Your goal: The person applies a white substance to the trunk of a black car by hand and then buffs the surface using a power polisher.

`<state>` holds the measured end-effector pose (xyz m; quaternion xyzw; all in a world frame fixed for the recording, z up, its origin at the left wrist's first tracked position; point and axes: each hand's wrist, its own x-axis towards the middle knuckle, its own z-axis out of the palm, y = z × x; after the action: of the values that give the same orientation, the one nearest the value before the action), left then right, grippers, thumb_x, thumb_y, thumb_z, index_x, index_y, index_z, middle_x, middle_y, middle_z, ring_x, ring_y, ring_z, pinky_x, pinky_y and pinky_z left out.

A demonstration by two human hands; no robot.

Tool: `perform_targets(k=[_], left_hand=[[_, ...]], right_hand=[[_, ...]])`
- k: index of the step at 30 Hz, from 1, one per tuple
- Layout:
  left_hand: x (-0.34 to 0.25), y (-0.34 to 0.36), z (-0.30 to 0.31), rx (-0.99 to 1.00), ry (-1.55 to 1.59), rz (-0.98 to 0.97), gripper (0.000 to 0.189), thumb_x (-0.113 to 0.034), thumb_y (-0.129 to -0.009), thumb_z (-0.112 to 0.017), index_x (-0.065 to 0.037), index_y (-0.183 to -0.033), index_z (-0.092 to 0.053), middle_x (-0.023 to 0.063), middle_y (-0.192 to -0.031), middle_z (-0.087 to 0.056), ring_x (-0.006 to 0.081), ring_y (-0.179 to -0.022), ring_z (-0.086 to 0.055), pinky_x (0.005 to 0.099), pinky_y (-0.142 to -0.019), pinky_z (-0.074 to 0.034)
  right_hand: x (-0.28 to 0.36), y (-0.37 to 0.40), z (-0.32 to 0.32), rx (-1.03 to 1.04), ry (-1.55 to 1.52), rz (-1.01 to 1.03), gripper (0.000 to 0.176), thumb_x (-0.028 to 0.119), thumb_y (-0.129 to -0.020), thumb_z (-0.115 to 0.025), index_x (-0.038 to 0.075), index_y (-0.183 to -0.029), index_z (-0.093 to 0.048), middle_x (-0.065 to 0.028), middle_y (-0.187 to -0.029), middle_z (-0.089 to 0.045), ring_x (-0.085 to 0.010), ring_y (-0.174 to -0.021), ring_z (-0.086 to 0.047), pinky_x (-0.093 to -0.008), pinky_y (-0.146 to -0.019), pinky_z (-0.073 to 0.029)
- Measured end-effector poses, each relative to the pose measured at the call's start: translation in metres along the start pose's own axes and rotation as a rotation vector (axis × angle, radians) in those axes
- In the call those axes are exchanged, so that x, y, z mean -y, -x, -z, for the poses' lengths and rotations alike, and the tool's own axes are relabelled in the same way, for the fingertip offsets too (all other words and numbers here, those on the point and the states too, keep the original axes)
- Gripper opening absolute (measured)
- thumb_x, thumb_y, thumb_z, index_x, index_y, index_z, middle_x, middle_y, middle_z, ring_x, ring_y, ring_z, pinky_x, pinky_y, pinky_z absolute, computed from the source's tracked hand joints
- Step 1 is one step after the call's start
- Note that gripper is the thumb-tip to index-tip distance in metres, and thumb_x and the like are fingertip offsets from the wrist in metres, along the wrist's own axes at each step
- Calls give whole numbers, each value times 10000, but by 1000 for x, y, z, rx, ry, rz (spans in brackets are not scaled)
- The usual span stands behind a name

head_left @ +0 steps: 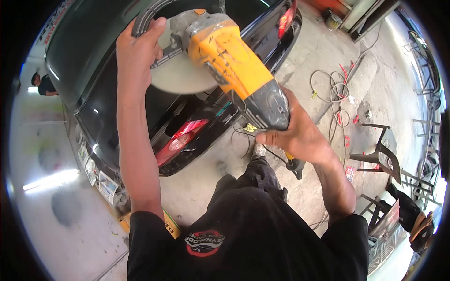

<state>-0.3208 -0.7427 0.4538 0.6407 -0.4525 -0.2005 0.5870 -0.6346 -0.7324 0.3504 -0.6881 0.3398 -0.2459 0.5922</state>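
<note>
A yellow and black car polisher (232,58) is held over the rear of a black car (98,110). My left hand (143,44) is closed around the black loop handle at its head. At the rear grip, my right hand (302,133) wraps the dark body end, its thumb stretched along the near side. The pale round pad (185,77) shows under the head and overlaps the car's trunk in this view. Close below the tool is the red and clear tail light (180,140).
A cable (335,93) lies in loops on the concrete floor to the right, among red scraps. An overturned dark plastic chair (382,152) is on the right side. A bucket (333,22) stands at the back. Another person (46,85) is at far left.
</note>
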Motion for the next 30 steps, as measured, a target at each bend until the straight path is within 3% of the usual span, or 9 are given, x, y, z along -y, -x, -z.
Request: perform_targets(k=[4, 9, 15, 23, 24, 25, 30], left_hand=[[6, -24, -27, 68, 19, -20, 238, -158, -905, -786, -24, -997, -612, -57, -590, -447, 47, -478, -318, 270, -548, -359], [-3, -3, -18, -39, 16, 31, 235, -160, -912, -782, -25, -993, -607, -53, -586, -441, 52, -466, -321, 268, -522, -345], [6, 67, 74, -244, 39, 84, 217, -149, -919, -779, -39, -969, -599, -45, -585, -437, 54, -457, -343, 261, -491, -320], [10, 171, 221, -519, -60, 104, 216, -141, -927, -772, -28, -1045, -630, -37, -629, -487, 62, -470, -362, 255, -478, -320], [9, 180, 232, -540, -79, 108, 221, -144, -927, -774, -27, -1055, -636, -36, -635, -492, 63, -474, -366, 254, -478, -320], [5, 187, 236, -586, -89, 89, 191, -180, -922, -796, -57, -920, -650, -60, -614, -469, 41, -475, -359, 243, -466, -303], [4, 206, 264, -601, -116, 135, 200, -198, -929, -794, -58, -939, -650, -64, -628, -471, 45, -485, -337, 251, -488, -301]], right_hand=[[0, -10, 21, -35, -25, -16, 1103, 205, -764, -906, -122, -1543, -196, -293, -1369, -575, -356, -1345, -543, -397, -1135, -402], [7, -6, 14, 20, 7, -18, 1093, 185, -777, -894, -98, -1558, -183, -297, -1374, -571, -353, -1353, -538, -395, -1145, -392], [39, 14, -42, 218, 71, -117, 1121, 177, -805, -857, -77, -1592, -100, -319, -1380, -579, -395, -1347, -544, -395, -1150, -388], [58, 17, -148, 526, 155, -63, 1139, 243, -817, -825, -69, -1596, -55, -384, -1275, -607, -471, -1265, -586, -433, -1107, -425], [62, 16, -159, 562, 173, -84, 1137, 243, -818, -825, -73, -1594, -57, -382, -1258, -616, -471, -1258, -592, -434, -1104, -426], [68, 15, -168, 596, 193, -105, 1135, 244, -819, -824, -77, -1592, -59, -380, -1241, -625, -471, -1250, -597, -436, -1100, -428], [72, 14, -187, 669, 145, -101, 1134, 249, -820, -825, -79, -1590, -61, -364, -1198, -650, -461, -1234, -613, -435, -1093, -430]])
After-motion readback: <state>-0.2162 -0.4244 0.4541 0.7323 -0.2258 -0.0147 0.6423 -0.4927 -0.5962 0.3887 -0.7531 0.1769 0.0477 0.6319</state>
